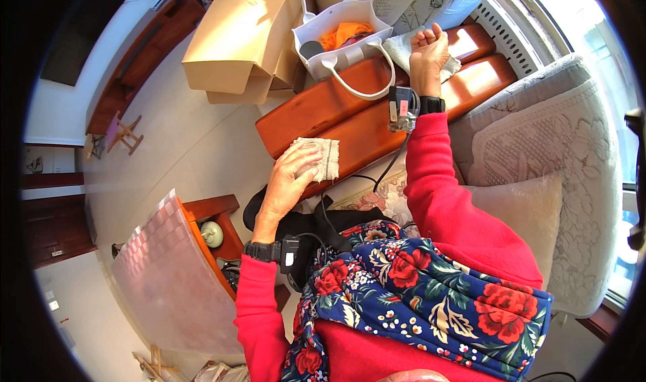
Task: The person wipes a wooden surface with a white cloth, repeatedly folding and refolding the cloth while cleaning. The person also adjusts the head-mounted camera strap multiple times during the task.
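Note:
A folded beige cloth [328, 158] with a dark stripe lies at the near left end of a reddish-brown wooden bench [356, 146]. My left hand [291, 177] grips it from the left, fingers laid over its top. Farther off and to the right, my right hand [429, 49] is raised with its fingers curled in, and I see nothing in them. Behind and beneath that hand is a pale grey cloth [452, 67] on the bench; whether the hand touches it I cannot tell. Dark straps with small devices and cables sit on both wrists.
A white tote bag [343, 59] with orange cloth inside stands on the bench's far part, one handle hanging forward. Left of it is a large open cardboard box [229, 52]. A lace-covered sofa [558, 140] runs along the right. At left stands a cloth-covered table [182, 288].

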### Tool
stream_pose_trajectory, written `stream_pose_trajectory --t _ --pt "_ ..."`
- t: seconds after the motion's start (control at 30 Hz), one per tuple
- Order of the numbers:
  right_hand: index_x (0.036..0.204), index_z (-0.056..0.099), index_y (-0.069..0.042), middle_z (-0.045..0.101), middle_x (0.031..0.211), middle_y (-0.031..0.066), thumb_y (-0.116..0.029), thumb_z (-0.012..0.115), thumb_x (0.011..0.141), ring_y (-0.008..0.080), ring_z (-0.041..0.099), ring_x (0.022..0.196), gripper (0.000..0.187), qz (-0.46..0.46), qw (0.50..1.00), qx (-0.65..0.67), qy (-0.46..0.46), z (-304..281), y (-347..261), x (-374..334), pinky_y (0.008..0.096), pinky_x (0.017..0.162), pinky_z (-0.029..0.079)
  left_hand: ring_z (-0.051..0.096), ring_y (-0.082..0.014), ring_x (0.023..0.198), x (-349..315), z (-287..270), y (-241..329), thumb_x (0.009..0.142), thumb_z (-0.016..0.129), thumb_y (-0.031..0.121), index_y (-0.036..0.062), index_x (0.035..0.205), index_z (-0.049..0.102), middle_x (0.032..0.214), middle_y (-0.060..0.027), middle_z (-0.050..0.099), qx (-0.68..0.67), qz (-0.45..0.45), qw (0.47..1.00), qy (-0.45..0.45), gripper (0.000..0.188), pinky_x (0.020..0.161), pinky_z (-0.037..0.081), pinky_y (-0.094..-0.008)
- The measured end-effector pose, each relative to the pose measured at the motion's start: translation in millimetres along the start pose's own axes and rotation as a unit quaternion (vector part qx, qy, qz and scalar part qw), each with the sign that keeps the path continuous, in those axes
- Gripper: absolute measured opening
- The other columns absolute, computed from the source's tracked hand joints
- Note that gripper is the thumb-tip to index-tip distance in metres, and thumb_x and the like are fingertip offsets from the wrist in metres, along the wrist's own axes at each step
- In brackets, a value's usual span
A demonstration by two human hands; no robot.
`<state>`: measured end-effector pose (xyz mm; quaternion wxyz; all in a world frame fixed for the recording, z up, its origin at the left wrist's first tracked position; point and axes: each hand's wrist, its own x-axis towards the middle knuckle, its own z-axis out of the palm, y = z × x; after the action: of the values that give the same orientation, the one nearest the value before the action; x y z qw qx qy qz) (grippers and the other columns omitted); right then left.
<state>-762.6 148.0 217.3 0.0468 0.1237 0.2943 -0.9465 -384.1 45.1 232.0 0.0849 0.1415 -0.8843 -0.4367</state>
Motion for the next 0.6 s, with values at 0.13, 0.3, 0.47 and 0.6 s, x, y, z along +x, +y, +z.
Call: stream_pose_trajectory --t 0.13,0.3,0.47,0.6 --pt "0.106 0.056 -0.009 0.054 0.082 0.0022 -0.028 0.045 0.096 0.0171 0.052 0.07 0.024 0.002 1.0 -0.027 0.008 -22.7 -6.8 18.1 0.0307 0.065 0.046 0.039 -0.0296 0.136 -2.7 5.0 -3.7 0.076 0.068 0.009 0.0093 0.119 0.066 0.132 -0.009 0.058 0.054 0.003 0.998 -0.035 0.043 0.115 0.025 -0.0442" --pt "0.103 0.057 -0.012 0.057 0.083 0.0012 -0.027 0.048 0.095 0.0172 0.055 0.074 0.02 -0.016 0.996 -0.077 0.042 -45.1 -18.3 33.0 0.0311 0.071 0.046 0.032 -0.0288 0.14 -4.3 8.9 -10.3 0.074 0.071 0.012 0.0129 0.131 0.056 0.143 -0.0072 0.047 0.108 0.024 0.992 -0.065 0.059 0.116 0.021 -0.0481" --pt "0.103 0.057 -0.012 0.058 0.082 0.0006 -0.026 0.047 0.096 0.0177 0.057 0.075 0.019 0.004 0.995 -0.059 0.076 -59.2 -16.5 48.1 0.0335 0.075 0.048 0.028 -0.0294 0.142 -7.7 10.3 -10.3 0.072 0.073 0.017 0.0154 0.136 0.052 0.147 -0.0058 0.042 0.163 0.03 0.983 -0.074 0.068 0.115 0.02 -0.0483" --pt "0.108 0.056 -0.01 0.059 0.091 0.003 -0.025 0.046 0.096 0.0197 0.059 0.084 0.021 0.027 0.994 -0.042 0.096 -70.7 -10.4 49.0 0.0362 0.082 0.05 0.028 -0.0288 0.142 -7.7 11.3 -10.0 0.072 0.073 0.015 0.0172 0.135 0.052 0.146 -0.0049 0.042 0.174 0.029 0.982 -0.071 0.067 0.114 0.021 -0.0497"
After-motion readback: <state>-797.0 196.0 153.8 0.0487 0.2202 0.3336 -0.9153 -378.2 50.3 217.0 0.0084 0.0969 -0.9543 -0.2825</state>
